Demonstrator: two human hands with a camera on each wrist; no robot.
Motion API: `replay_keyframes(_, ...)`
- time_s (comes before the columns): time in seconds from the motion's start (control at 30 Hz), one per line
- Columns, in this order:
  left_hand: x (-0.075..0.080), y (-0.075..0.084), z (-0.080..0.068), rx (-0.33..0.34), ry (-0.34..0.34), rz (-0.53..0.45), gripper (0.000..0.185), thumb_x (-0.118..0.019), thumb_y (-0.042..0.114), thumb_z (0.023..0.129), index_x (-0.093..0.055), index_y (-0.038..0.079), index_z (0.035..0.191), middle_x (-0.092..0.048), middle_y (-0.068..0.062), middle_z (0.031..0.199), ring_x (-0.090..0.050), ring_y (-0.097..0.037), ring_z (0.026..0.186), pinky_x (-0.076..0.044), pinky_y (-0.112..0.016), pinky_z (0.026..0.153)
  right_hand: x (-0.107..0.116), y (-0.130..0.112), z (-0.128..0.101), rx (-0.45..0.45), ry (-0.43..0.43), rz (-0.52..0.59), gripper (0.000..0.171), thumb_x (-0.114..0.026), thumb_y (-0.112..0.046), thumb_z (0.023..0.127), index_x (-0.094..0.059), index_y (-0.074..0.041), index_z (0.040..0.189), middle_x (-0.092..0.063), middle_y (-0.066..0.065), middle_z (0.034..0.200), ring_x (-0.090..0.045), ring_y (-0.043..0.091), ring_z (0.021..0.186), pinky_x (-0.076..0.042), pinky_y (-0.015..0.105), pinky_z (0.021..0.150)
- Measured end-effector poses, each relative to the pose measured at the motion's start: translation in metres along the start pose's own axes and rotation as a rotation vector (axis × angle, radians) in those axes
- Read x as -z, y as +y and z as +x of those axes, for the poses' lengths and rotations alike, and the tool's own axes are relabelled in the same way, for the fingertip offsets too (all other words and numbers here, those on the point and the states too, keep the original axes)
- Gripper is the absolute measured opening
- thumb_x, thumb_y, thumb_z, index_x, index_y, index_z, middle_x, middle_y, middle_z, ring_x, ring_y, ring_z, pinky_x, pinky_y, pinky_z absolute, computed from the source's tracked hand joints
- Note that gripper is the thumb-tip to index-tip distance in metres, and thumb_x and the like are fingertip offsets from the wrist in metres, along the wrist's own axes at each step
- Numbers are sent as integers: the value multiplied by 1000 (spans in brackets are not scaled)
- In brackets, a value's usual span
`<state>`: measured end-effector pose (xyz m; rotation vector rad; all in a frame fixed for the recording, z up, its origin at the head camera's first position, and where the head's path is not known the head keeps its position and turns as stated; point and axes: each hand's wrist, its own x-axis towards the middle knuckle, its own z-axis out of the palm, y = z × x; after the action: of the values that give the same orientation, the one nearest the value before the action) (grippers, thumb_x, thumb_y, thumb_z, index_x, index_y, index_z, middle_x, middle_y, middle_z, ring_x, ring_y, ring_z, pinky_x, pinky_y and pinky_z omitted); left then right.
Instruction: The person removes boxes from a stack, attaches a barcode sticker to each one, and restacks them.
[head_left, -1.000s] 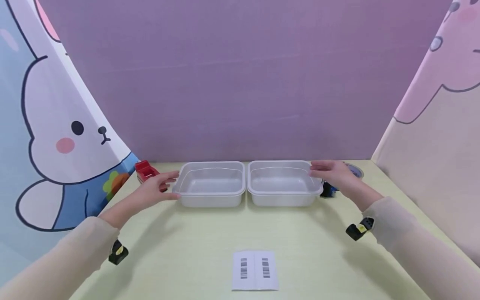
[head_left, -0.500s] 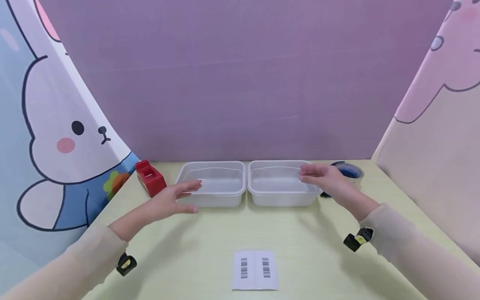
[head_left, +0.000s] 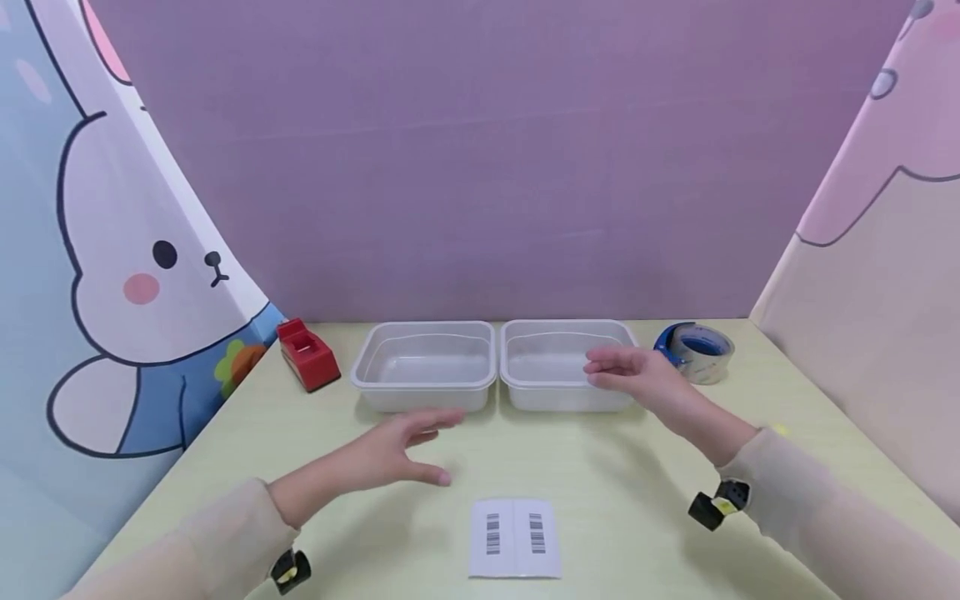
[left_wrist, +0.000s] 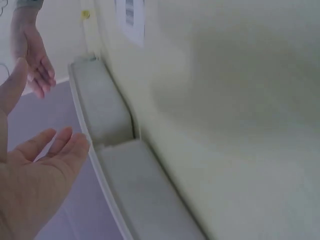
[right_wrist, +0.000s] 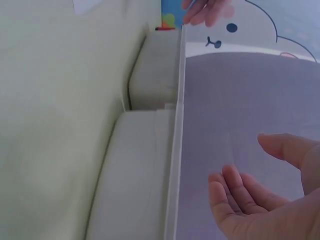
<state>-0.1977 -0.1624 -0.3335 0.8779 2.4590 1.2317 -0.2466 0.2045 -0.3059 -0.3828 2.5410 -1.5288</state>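
Two clear plastic tubs stand side by side at the back of the table: the left tub point(head_left: 423, 364) and the right tub point(head_left: 562, 362). My left hand point(head_left: 401, 450) hovers open in front of the left tub, fingers straight, holding nothing. In front of the right tub's near right corner my right hand point(head_left: 630, 375) is open too, palm turned inward. A white sheet with two barcodes point(head_left: 515, 537) lies near the front edge between my arms. In the wrist views the left hand point(left_wrist: 35, 170) and the right hand point(right_wrist: 260, 200) show bare palms beside the tub walls.
A red tape dispenser point(head_left: 307, 354) sits at the back left. A roll of clear tape on a blue core point(head_left: 693, 342) lies at the back right. Cartoon-printed panels wall in the pale green table point(head_left: 600, 475) on the left, back and right.
Both hands have come off the outer sides of the tubs and drawn back toward me. The left hand moved down and right, now in front of the left tub.
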Motion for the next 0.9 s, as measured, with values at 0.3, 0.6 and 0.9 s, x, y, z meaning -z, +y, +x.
replay_keyframes(0.3,-41,4,7,8,-53,-98,80,-81,19,78,-41,1,145,-50,-19,143,-47,-34,132,-43,-42,108,-30,4,-13,24,-135,115,49,-68,-20,91,-54,5,131,-68,13,118,-64,6,101,-51,26,96)
replay_keyframes(0.6,-69,8,7,71,-49,-30,81,-86,14,72,-45,1,141,-52,-15,139,-47,-34,127,-46,-40,104,-60,11,-22,16,-257,134,47,-70,-15,88,-57,9,126,-68,19,113,-65,14,100,-54,31,93)
replay_keyframes(0.9,-87,11,8,129,18,189,80,-90,25,64,-55,8,134,-55,-7,129,-50,-28,117,-46,-43,100,-78,24,-25,-16,-320,145,43,-72,-11,86,-60,10,121,-69,18,108,-64,12,96,-55,30,90)
